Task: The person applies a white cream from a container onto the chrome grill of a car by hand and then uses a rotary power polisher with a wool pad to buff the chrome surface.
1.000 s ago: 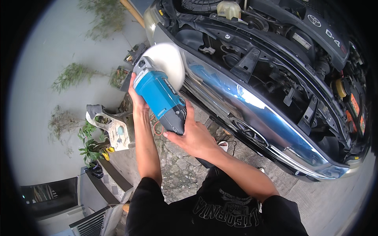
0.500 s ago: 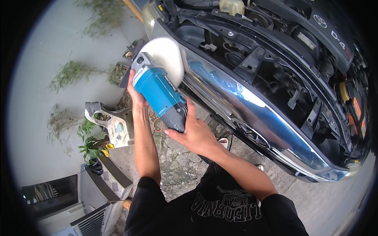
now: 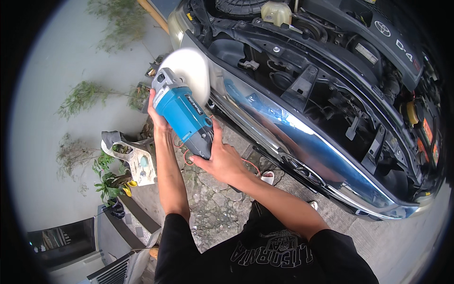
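Note:
Both my hands hold a blue and black power polisher (image 3: 182, 116) with a grey metal head. A round white buffing pad (image 3: 191, 71) on it is turned against the left end of the car's shiny chrome grille trim (image 3: 288, 128); whether it presses on the surface I cannot tell. My left hand (image 3: 158, 113) grips the front of the polisher near its head, most of the fingers hidden beneath. Around the black rear end is my right hand (image 3: 220, 158), thumb and forefinger showing. An orange cord (image 3: 250, 165) hangs below.
Beyond the trim lies the open engine bay (image 3: 331, 75) of the car. A worn whitish chair (image 3: 142, 161) stands at the left, beside a leafy plant (image 3: 109, 182) and a grey wall (image 3: 52, 142). Cracked paving (image 3: 213, 203) lies underfoot.
The polisher and both my hands have shifted slightly left, toward the left end of the trim. More of the orange cord shows beside my right wrist.

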### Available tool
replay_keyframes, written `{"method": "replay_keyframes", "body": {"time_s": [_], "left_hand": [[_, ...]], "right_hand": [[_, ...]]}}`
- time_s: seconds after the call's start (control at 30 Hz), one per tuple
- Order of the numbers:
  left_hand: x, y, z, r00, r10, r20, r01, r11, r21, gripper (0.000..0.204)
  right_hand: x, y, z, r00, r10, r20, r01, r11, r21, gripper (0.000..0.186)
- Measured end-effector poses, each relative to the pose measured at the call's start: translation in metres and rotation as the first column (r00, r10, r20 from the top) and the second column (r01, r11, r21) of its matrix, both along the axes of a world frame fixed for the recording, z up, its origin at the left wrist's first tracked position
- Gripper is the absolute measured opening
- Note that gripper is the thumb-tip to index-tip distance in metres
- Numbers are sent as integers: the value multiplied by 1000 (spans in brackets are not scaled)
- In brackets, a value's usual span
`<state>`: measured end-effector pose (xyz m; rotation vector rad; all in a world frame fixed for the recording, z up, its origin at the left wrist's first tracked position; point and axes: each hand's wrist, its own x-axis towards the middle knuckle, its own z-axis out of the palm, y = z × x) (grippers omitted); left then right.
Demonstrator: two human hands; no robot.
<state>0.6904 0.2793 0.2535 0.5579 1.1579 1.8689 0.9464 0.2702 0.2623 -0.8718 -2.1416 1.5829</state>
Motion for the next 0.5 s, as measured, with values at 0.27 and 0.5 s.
{"method": "replay_keyframes", "body": {"time_s": [0.27,0.5], "left_hand": [[-25,20,3,997,71,-31,-71,997,3,56],[106,-38,3,997,-1,78,-3,999,44,57]], "right_hand": [[-11,18,24,996,43,83,-42,999,-9,109],[103,-28,37,987,66,147,-57,996,-61,108]]}}
